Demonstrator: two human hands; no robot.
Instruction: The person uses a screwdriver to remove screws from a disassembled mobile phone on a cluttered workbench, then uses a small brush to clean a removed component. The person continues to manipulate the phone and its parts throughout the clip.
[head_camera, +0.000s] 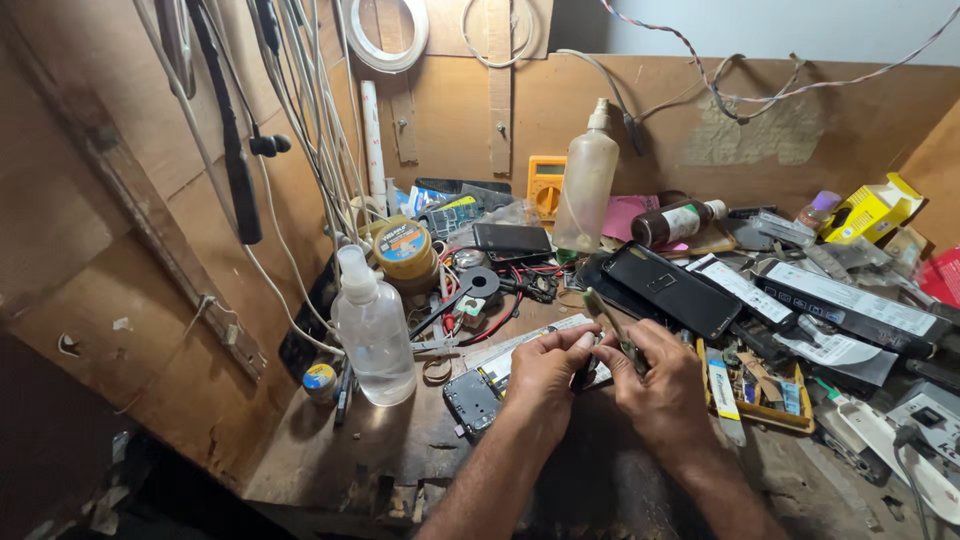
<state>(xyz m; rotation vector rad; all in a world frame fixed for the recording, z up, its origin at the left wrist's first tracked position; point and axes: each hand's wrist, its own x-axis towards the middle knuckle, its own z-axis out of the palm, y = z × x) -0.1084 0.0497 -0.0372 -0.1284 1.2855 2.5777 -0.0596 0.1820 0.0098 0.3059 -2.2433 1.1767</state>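
My left hand (545, 378) and my right hand (665, 385) meet over the middle of a cluttered wooden bench (400, 450). A small dark part (590, 365) is pinched between the fingers of both hands; it is mostly hidden. My right hand also holds a toothbrush (605, 315), its bristled head pointing up and to the left. A small dark phone body (472, 400) lies on the bench just left of my left hand.
A clear spray bottle (373, 330) stands at the left, a round tin (404, 250) behind it. A tall plastic bottle (585, 185), a yellow multimeter (545, 188) and a brown bottle (675, 222) are at the back. Black phones (672, 290), a parts tray (765, 395) and boxes crowd the right. Cables hang on the left wall.
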